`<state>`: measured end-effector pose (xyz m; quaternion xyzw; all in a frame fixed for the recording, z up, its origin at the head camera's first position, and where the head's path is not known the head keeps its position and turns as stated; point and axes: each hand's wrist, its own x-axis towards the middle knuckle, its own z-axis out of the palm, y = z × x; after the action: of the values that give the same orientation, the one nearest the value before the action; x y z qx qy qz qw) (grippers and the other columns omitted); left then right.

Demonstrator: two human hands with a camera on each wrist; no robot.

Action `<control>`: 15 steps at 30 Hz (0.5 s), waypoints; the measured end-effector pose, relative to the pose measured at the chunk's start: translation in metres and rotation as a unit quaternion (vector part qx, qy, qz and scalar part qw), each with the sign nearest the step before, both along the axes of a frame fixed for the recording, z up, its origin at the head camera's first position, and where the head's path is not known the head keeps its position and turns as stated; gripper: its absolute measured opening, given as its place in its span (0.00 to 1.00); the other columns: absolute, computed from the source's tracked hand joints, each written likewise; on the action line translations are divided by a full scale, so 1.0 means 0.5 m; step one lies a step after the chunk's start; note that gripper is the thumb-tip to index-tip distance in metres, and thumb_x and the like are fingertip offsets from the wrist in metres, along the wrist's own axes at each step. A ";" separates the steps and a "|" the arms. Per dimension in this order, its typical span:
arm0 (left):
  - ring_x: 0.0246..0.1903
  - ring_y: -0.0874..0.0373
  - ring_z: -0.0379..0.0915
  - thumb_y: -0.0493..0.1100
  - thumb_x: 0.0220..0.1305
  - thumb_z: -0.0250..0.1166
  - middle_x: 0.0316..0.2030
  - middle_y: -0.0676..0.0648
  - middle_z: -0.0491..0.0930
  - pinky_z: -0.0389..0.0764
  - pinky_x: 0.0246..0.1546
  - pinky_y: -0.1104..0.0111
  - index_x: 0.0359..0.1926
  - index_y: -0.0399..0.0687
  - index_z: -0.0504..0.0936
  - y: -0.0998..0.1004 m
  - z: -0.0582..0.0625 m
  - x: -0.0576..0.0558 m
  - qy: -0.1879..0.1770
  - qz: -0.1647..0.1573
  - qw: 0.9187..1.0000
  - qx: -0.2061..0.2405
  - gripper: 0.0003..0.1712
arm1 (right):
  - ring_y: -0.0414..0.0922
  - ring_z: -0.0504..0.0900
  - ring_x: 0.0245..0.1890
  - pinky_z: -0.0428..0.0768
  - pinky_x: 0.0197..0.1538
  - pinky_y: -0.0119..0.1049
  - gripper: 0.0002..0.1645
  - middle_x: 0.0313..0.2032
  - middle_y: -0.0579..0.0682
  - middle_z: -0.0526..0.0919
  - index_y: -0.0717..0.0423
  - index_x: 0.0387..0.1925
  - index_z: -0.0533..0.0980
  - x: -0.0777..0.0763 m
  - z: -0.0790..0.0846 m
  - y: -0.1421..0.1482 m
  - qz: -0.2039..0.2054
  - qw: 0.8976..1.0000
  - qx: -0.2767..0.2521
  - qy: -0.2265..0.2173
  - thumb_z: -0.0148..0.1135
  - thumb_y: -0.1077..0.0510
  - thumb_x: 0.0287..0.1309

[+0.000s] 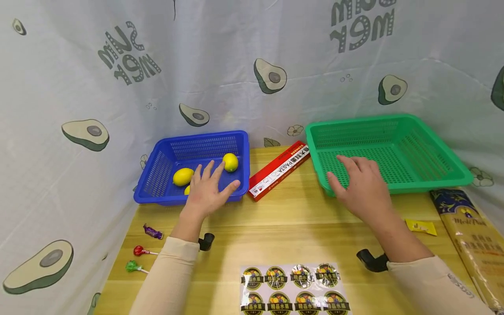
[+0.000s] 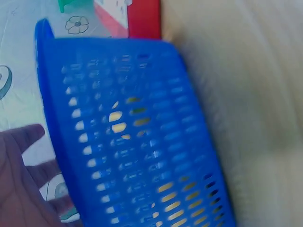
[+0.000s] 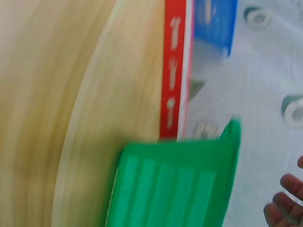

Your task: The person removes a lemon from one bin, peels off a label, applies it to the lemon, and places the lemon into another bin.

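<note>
My left hand point(image 1: 206, 192) is over the front rim of a blue plastic basket point(image 1: 208, 147), fingers spread and gripping nothing. Inside the basket lie yellow lemons: one point(image 1: 183, 176) on the left, another point(image 1: 230, 162) at the right, and a third point(image 1: 187, 190) partly hidden behind the hand. In the left wrist view the fingers point(image 2: 45, 171) appear beside the basket's rim. Over the front left part of a green plastic basket point(image 1: 413, 164) hovers my right hand point(image 1: 364, 188), its fingers loosely bent and holding nothing. No items show in the green basket.
A red and white pasta box point(image 1: 279, 170) lies between the baskets. At left are a purple-wrapped candy point(image 1: 152, 232), a red lollipop point(image 1: 138, 250) and a green one point(image 1: 132, 266). A sticker sheet point(image 1: 295, 284) lies in front; a yellow packet point(image 1: 421, 226) and long pasta bag point(image 1: 472, 236) lie right.
</note>
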<state>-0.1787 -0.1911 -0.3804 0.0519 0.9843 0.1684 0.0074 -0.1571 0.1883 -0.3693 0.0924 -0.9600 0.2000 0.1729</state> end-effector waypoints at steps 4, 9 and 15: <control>0.78 0.30 0.37 0.72 0.72 0.50 0.81 0.41 0.47 0.52 0.73 0.32 0.81 0.57 0.55 -0.021 0.018 -0.028 -0.024 -0.033 0.998 0.048 0.45 | 0.62 0.78 0.50 0.79 0.48 0.61 0.30 0.48 0.64 0.81 0.61 0.64 0.74 0.022 -0.009 -0.046 0.028 0.999 -0.030 0.026 0.66 0.50 0.66; 0.77 0.29 0.45 0.63 0.70 0.60 0.80 0.40 0.49 0.60 0.71 0.33 0.80 0.55 0.57 -0.040 0.051 -0.083 -0.057 -0.059 0.996 0.039 0.45 | 0.57 0.82 0.45 0.81 0.45 0.54 0.29 0.47 0.59 0.83 0.57 0.66 0.73 0.021 -0.027 -0.105 0.065 0.991 -0.094 -0.064 0.61 0.47 0.71; 0.77 0.35 0.50 0.55 0.64 0.71 0.80 0.40 0.51 0.62 0.73 0.38 0.79 0.57 0.59 -0.049 0.078 -0.159 -0.097 -0.078 0.992 0.026 0.47 | 0.53 0.84 0.45 0.84 0.44 0.48 0.30 0.46 0.56 0.84 0.53 0.67 0.73 -0.004 -0.051 -0.176 0.110 0.969 -0.175 -0.136 0.61 0.44 0.70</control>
<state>-0.2582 -0.2158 -0.3416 0.1119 0.9672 0.1971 0.1150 -0.1591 0.1002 -0.3947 0.1375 -0.9086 0.3932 0.0316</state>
